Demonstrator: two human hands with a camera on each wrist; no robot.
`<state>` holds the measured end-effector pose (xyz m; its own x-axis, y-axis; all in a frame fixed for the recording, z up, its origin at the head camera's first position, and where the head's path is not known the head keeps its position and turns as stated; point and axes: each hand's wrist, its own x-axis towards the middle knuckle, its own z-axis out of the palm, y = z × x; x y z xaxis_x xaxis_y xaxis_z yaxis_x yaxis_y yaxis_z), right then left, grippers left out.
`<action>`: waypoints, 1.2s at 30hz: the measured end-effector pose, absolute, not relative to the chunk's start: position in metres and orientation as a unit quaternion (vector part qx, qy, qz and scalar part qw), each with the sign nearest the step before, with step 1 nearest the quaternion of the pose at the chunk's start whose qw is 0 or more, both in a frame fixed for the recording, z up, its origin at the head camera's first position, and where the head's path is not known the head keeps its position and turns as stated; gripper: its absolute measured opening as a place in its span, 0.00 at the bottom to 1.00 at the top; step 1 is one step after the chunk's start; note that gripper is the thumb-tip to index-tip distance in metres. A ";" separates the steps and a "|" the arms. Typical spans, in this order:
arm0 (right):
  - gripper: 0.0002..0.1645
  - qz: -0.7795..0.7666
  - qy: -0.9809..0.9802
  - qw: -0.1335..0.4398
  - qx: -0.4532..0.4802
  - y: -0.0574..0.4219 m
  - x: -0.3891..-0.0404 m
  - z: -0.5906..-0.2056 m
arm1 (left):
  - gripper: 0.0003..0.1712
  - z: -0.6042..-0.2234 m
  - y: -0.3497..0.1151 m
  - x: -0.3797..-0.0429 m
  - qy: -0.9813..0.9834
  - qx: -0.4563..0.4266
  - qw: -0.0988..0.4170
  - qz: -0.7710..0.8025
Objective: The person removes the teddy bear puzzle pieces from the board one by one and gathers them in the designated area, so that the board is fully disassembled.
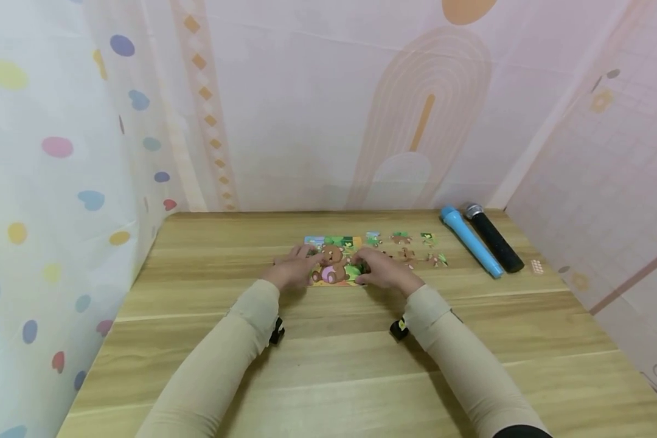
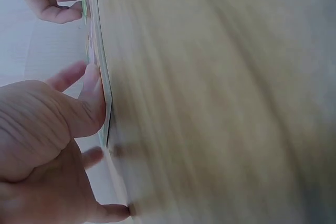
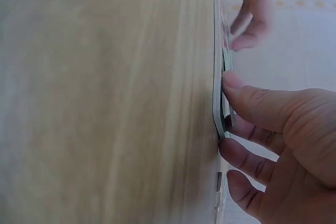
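A bear jigsaw puzzle [image 1: 335,275] lies on the wooden table between both hands, its tray seen edge-on in the wrist views. My left hand [image 1: 294,268] is at its left side. In the left wrist view the left thumb [image 2: 93,100] rests on the tray edge, and the other fingers are spread. At the puzzle's right side, my right hand [image 1: 384,269] pinches a puzzle piece [image 3: 232,116] between thumb and index finger. That piece tilts slightly above the tray; its picture is hidden from view.
Several loose puzzle pieces [image 1: 401,238] lie right of the puzzle. Farther right are a blue microphone [image 1: 472,242], a black microphone [image 1: 495,238] and a small pinkish dotted item [image 1: 536,266]. Patterned curtains [image 1: 301,121] stand behind the table [image 1: 328,377].
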<state>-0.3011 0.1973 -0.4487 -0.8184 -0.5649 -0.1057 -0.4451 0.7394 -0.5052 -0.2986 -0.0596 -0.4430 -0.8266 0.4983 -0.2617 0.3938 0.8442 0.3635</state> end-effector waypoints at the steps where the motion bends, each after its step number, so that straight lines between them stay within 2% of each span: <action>1: 0.24 -0.237 0.924 0.128 -0.273 0.197 -0.301 -0.449 | 0.31 -0.444 -0.060 -0.300 0.942 0.239 0.179 0.152; 12: 0.24 -0.250 0.925 0.111 -0.265 0.195 -0.302 -0.450 | 0.25 -0.445 -0.061 -0.303 0.934 0.246 0.187 0.178; 17: 0.24 -0.240 0.928 0.102 -0.265 0.194 -0.302 -0.450 | 0.26 -0.441 -0.061 -0.302 0.934 0.240 0.191 0.184; 25: 0.29 -0.230 0.937 0.107 -0.242 0.190 -0.301 -0.448 | 0.27 -0.440 -0.060 -0.300 0.932 0.234 0.202 0.187; 36: 0.31 -0.198 0.940 0.098 -0.261 0.190 -0.298 -0.447 | 0.26 -0.443 -0.061 -0.301 0.927 0.229 0.202 0.217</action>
